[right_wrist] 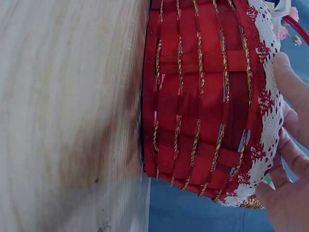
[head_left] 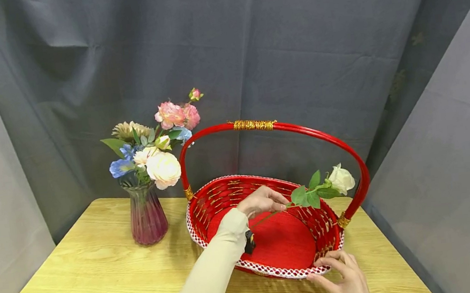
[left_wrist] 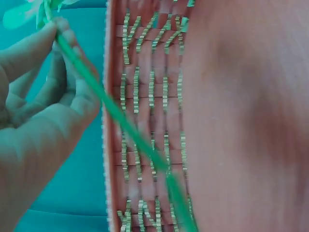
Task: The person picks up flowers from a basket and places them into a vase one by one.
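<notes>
My left hand [head_left: 263, 201] reaches over the red woven basket [head_left: 222, 191] and pinches the green stem [left_wrist: 137, 137] of a white rose [head_left: 341, 179] between thumb and fingers. The rose lies tilted, its bloom and leaves [head_left: 309, 196] near the basket's right side, its stem slanting down over the basket's inside. My right hand [head_left: 342, 276] holds the white lace rim [right_wrist: 268, 104] at the basket's front right, the thumb on one side and the fingers on the other. Part of the basket's front left is hidden behind my left sleeve [head_left: 217, 267].
A purple ribbed glass vase [head_left: 149, 217] with pink, blue, cream and white flowers stands left of the basket. The tall red handle [head_left: 315, 132], wrapped in gold at the top, arches over the basket. A grey curtain [head_left: 295, 63] hangs behind the wooden table [head_left: 81, 277].
</notes>
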The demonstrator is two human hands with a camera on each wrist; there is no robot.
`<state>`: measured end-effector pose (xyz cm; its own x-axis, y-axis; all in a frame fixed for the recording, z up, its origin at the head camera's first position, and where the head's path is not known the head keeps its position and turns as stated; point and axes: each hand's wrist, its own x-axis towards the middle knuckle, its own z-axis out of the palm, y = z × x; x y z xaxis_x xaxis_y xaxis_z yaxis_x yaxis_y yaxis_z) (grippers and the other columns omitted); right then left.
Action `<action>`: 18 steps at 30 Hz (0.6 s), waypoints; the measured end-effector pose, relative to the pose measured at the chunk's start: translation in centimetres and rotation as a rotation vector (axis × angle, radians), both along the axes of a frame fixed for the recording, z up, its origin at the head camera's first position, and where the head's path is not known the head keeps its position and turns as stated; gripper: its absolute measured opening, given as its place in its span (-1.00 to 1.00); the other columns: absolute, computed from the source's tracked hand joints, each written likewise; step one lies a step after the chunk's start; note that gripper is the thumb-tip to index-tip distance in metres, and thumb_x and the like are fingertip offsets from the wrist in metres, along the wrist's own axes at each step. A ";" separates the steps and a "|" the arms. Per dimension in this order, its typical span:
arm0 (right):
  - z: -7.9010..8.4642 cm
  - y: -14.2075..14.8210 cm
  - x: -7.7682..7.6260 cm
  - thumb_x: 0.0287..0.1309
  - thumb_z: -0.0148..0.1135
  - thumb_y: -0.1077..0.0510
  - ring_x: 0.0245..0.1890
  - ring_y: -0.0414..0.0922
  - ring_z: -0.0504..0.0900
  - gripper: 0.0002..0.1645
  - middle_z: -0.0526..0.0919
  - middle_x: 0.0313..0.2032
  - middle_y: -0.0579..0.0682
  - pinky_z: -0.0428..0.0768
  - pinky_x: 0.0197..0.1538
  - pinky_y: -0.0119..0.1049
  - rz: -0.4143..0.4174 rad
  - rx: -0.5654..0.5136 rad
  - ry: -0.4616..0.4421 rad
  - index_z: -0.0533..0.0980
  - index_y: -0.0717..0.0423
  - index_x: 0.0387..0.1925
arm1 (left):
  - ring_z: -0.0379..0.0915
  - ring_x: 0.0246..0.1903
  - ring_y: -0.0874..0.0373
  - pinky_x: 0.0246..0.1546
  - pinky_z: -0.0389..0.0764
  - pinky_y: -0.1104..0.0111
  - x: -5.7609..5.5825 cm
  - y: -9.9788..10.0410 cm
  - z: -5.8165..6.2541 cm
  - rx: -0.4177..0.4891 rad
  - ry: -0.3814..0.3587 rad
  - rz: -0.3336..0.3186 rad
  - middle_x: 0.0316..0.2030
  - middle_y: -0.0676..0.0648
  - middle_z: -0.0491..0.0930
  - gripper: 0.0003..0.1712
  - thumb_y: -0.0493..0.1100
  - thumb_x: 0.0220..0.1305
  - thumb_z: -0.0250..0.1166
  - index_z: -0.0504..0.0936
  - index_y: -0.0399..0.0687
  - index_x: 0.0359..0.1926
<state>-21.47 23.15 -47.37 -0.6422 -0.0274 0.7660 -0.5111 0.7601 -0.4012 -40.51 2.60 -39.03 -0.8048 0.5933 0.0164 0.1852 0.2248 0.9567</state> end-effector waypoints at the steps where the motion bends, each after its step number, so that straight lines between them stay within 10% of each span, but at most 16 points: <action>1: 0.0 0.0 0.0 -0.66 0.71 0.23 -0.19 -0.40 0.35 -0.49 0.53 -0.33 -0.24 0.31 -0.18 -0.49 0.006 0.001 0.010 0.67 -0.12 -0.46 | 0.49 -0.39 0.26 -0.29 0.57 0.40 0.0 -0.1 0.4 0.004 0.016 0.014 -0.18 -0.14 0.72 -0.75 -0.40 0.18 0.33 0.72 -0.30 -0.09; 6: 0.2 0.0 0.0 -0.68 0.71 0.23 -0.20 -0.38 0.36 -0.48 0.54 -0.34 -0.22 0.32 -0.18 -0.49 0.016 0.012 0.039 0.66 -0.11 -0.47 | 0.38 -0.47 0.31 -0.41 0.46 0.44 0.5 -0.2 2.3 0.043 0.023 0.098 -0.36 0.09 0.63 -0.76 -0.38 0.20 0.32 0.74 -0.22 -0.09; 18: 0.2 -0.3 0.2 -0.66 0.71 0.24 -0.21 -0.40 0.34 -0.49 0.53 -0.34 -0.25 0.30 -0.19 -0.53 -0.012 -0.013 -0.012 0.67 -0.12 -0.47 | 0.56 -0.10 0.10 -0.14 0.61 0.34 1.6 -2.5 5.5 0.015 0.120 0.125 -0.05 -0.08 0.72 -0.76 -0.36 0.26 0.27 0.75 -0.20 -0.08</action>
<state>-21.22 22.89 -47.22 -0.6513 -0.0098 0.7588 -0.4974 0.7607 -0.4171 -38.86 0.12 -33.58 -0.8640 0.4878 0.1250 0.2699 0.2390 0.9328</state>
